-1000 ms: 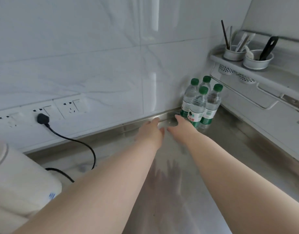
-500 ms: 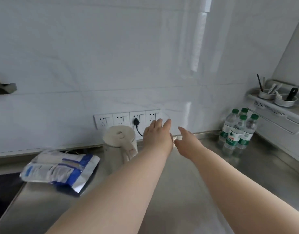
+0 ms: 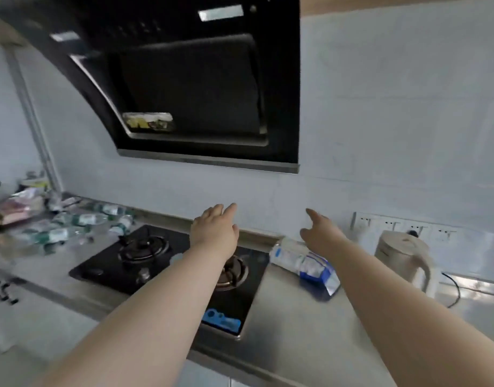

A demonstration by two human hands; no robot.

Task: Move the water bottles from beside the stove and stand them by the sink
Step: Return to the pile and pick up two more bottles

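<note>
With both the left hand (image 3: 216, 227) and right hand (image 3: 321, 234) empty, fingers loosely spread, above the stove (image 3: 167, 270), reach to the water bottles (image 3: 81, 224) lying at the counter's (image 3: 296, 325) far-left end (blurred), gripping each mid-body.

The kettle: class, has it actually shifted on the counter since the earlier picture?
Cannot tell for certain, but probably not: the kettle stands below the wall sockets, as earlier. Only the camera turned left.

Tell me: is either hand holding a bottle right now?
No: the left hand and right hand are both open and empty, while the bottles lie left of the stove.
</note>
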